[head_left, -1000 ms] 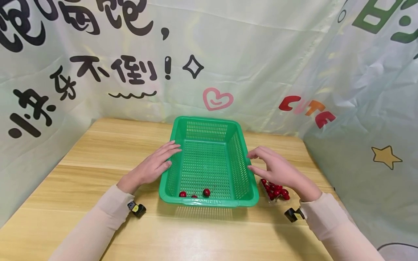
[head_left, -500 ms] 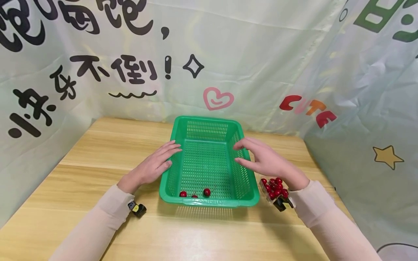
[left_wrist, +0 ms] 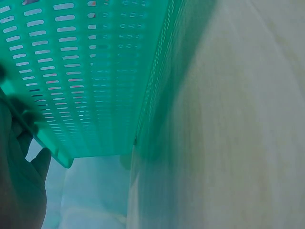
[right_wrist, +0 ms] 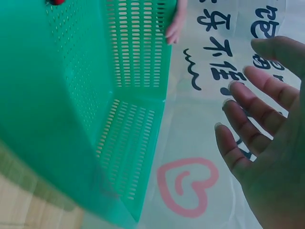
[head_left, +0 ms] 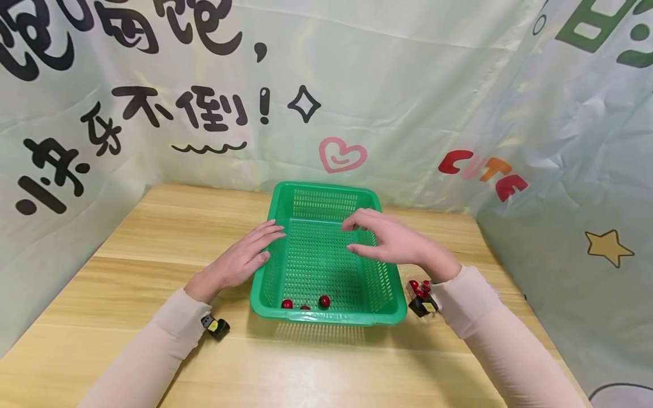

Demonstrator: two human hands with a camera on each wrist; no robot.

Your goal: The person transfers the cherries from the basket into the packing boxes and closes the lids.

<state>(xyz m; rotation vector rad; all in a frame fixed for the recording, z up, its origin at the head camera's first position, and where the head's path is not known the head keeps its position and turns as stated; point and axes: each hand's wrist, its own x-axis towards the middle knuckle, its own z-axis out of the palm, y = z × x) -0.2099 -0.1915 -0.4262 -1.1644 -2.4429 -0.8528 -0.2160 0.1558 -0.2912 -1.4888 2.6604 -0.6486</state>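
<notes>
A green plastic basket (head_left: 329,318) stands on the table with perforated walls and floor. Three dark red cherries (head_left: 324,301) lie inside along its near wall, one mostly hidden by the rim. My left hand (head_left: 240,258) rests on the basket's left rim, its fingers extended over the edge. Over the basket's right side hovers my right hand (head_left: 393,237); in the right wrist view its fingers (right_wrist: 259,107) are spread and hold nothing. To the right of the basket, a clear container of more cherries (head_left: 415,288) is partly covered by my right wrist and its camera.
The wooden table (head_left: 285,368) extends around the basket. A printed fabric backdrop (head_left: 398,102) hangs along the back and both sides, close behind the basket. Small black cameras (head_left: 216,327) are strapped at both wrists.
My right hand has moved left, from beside the basket's right rim to above its inside. The cherry container has become more covered by the wrist. My left hand stays in place.
</notes>
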